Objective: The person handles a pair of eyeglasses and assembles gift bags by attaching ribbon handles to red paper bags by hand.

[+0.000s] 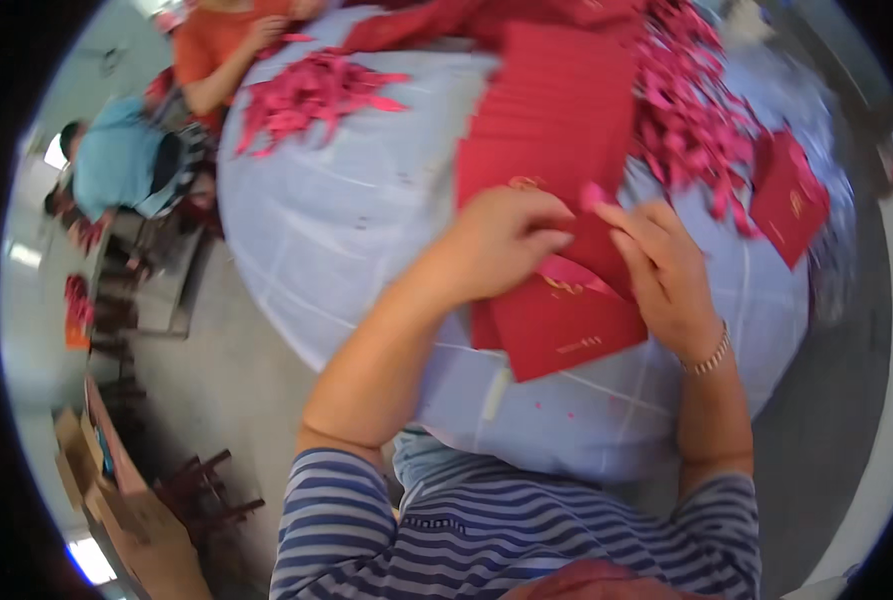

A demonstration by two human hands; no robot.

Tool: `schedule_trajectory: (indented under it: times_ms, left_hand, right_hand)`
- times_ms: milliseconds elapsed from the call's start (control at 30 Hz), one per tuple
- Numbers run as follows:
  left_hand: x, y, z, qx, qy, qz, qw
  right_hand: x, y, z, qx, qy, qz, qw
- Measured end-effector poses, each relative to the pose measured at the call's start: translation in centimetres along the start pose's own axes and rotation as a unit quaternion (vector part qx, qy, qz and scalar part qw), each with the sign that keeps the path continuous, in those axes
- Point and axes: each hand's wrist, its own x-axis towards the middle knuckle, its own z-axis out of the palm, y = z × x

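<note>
A red envelope [561,325] with gold print lies on the pale round table [346,210], on top of a long row of overlapped red envelopes [551,110]. My left hand [501,240] pinches its pink flap strip [571,272] near the top edge. My right hand [661,270], with a bracelet at the wrist, holds the envelope's right side, a pink strip end [593,193] at the fingertips. Both forearms come up from striped sleeves at the bottom.
Heaps of pink paper strips [691,120] lie right of the row, another pile [306,95] at far left. A single red envelope [788,198] rests at the right rim. A person in orange [221,50] and one in blue [116,160] sit at left.
</note>
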Motion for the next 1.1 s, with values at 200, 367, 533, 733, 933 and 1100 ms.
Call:
schedule_trajectory:
  times_ms: [200,367,533,733,933,1100]
  left_hand:
    - [0.7,0.7,1.3,-0.123,-0.049,-0.104,0.986]
    - [0.0,1.1,1.8,-0.105,-0.025,-0.111,0.988]
    - [0.2,1.3,1.7,-0.093,-0.029,-0.115,0.989]
    - [-0.1,1.5,1.9,-0.057,-0.002,-0.099,0.993]
    - [0.1,1.5,2.0,-0.015,0.005,-0.050,0.999]
    - [0.0,1.7,1.7,-0.021,0.002,-0.078,0.997]
  right_hand:
    - [-1.4,0.9,-0.6,0.023,-0.003,0.072,0.997]
    - [-2.1,1.5,0.0,0.040,0.051,0.075,0.995]
    - [-1.9,1.2,0.1,0.040,0.050,0.041,0.997]
    - [-1.7,1.2,0.3,0.024,0.056,0.007,0.998]
    - [-1.8,1.8,0.6,-0.018,0.047,-0.041,0.998]
    - [-1.5,0.7,0.1,-0.017,0.010,-0.037,0.999]
